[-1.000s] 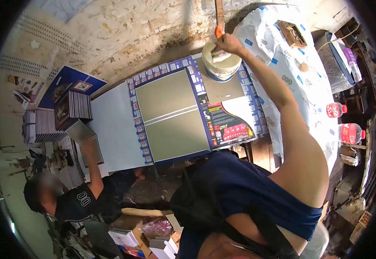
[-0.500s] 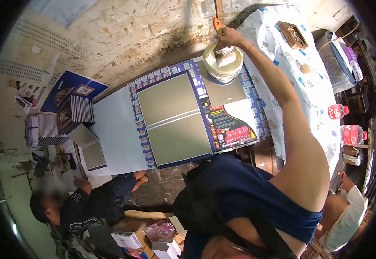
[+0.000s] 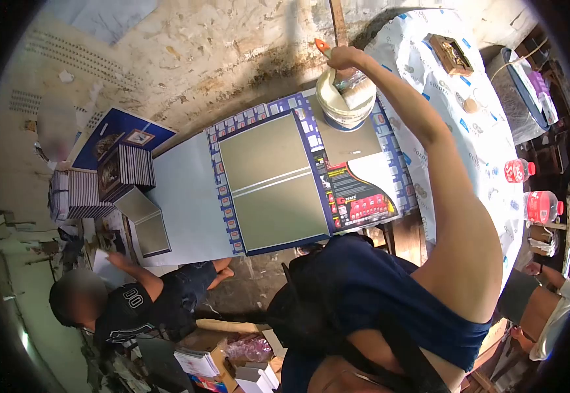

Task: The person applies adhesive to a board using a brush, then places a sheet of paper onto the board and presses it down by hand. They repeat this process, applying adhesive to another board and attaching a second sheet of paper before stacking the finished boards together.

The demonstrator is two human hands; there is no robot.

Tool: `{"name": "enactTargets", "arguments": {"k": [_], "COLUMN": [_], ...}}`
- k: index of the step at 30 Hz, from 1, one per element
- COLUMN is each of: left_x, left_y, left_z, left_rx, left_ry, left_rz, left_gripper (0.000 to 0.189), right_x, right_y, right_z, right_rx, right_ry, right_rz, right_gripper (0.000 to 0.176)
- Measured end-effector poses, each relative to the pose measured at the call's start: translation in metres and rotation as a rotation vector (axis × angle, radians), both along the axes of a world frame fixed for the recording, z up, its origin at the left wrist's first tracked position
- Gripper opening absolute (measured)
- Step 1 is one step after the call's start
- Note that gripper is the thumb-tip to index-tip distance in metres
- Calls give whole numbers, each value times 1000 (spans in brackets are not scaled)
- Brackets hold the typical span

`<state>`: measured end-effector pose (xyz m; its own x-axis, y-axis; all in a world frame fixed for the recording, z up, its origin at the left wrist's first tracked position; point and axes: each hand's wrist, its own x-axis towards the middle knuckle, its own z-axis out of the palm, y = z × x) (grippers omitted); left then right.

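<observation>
My right hand (image 3: 347, 59) is closed around a wide paintbrush (image 3: 323, 47) with an orange handle. Its bristle end is down in a white bucket (image 3: 345, 121) holding a cream-coloured paste. The bucket stands on a grey board at the back of the table. Left of it, two grey boards (image 3: 268, 154) lie on a navy cover sheet (image 3: 324, 216), with white strips between them. Under these are blue printed sheets (image 3: 226, 203) and a black-and-red printed panel (image 3: 363, 200). My left hand is out of view.
Stacked books (image 3: 128, 173) and a folded grey-board cover (image 3: 147, 223) are at the table's left. A co-worker (image 3: 141, 298) sits lower left; another person (image 3: 547, 308) is lower right. Red-labelled bottles (image 3: 540, 207) and a wooden box (image 3: 452, 56) are on the right.
The brush handle tilts further left as my right hand keeps it in the bucket. The seated co-worker's arm has moved, with a pale sheet beside the hand. The view has shifted slightly.
</observation>
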<state>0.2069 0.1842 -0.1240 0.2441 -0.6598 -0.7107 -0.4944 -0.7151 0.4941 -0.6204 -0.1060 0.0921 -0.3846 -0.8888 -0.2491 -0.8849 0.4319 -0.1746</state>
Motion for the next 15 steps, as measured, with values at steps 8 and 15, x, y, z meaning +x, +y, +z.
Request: {"name": "enactTargets", "arguments": {"k": [8,15], "left_x": [-6,-148], "left_y": [-81,-229], "left_z": [11,122], "left_rx": [-558,-807], "left_ry": [-11,-92], "left_rz": [-120,-960], "left_gripper": [31,58], "right_x": [106,247], "right_y": [-23,-37], "right_z": [67,-18], "right_rx": [-6,-579], "right_ry": [196,331], "right_rz": [290,586], "right_gripper": [35,39]}}
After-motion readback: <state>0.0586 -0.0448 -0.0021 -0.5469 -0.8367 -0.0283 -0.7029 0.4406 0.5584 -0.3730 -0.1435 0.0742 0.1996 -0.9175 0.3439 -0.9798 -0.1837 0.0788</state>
